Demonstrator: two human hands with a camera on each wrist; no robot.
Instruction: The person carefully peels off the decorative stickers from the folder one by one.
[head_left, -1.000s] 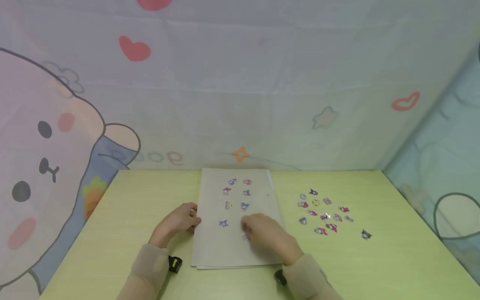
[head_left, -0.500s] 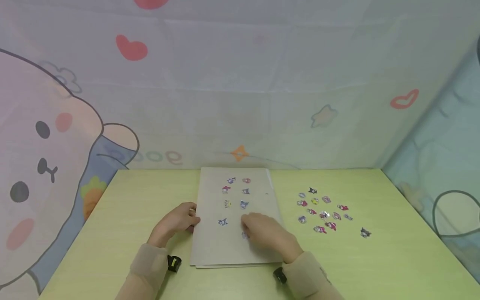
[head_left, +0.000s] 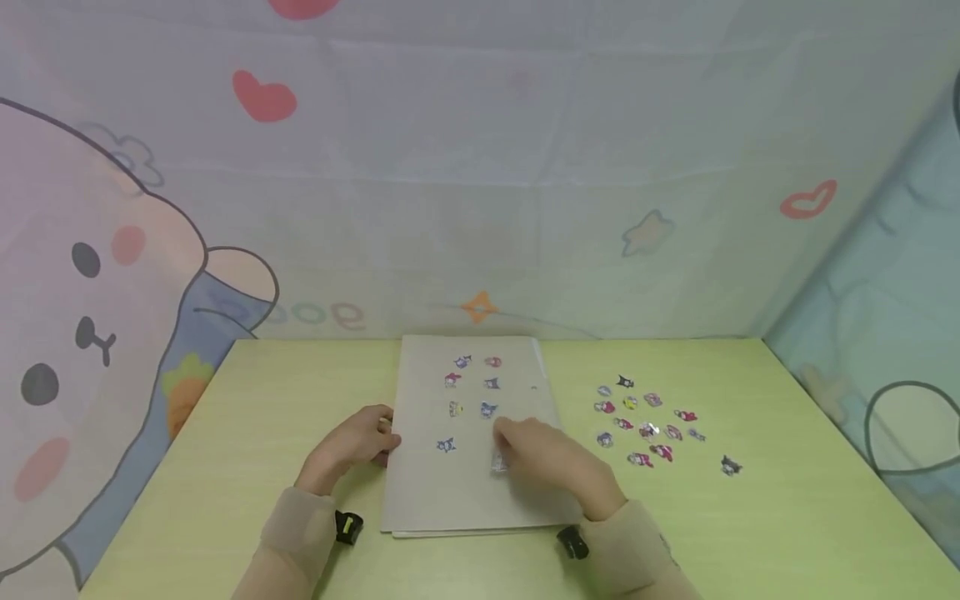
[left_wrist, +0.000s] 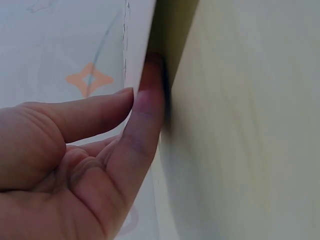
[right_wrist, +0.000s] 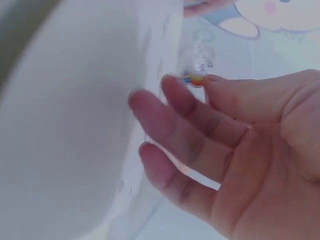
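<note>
A white sheet of card (head_left: 442,492), with another sheet showing beneath it, lies on the table, several small cartoon stickers (head_left: 446,445) in two columns on it. My left hand (head_left: 363,437) holds its left edge, thumb on top and a finger (left_wrist: 142,120) tucked underneath. Over the lower right of the card, my right hand (head_left: 540,458) pinches a small clear-edged sticker (right_wrist: 197,79) between thumb and index finger. That sticker shows an orange and yellow part. The other fingers (right_wrist: 160,120) of this hand are spread and loosely bent.
Several loose cartoon stickers (head_left: 640,459) lie scattered on the table right of the card, a dark one (head_left: 731,466) farthest right. A printed cloth (head_left: 450,167) hangs behind the table's back edge. Black wrist straps (head_left: 348,527) sit at both wrists.
My right hand has risen slightly off the card and shifted right, with the pinched sticker now showing below its fingers. The left hand keeps its place at the card's edge.
</note>
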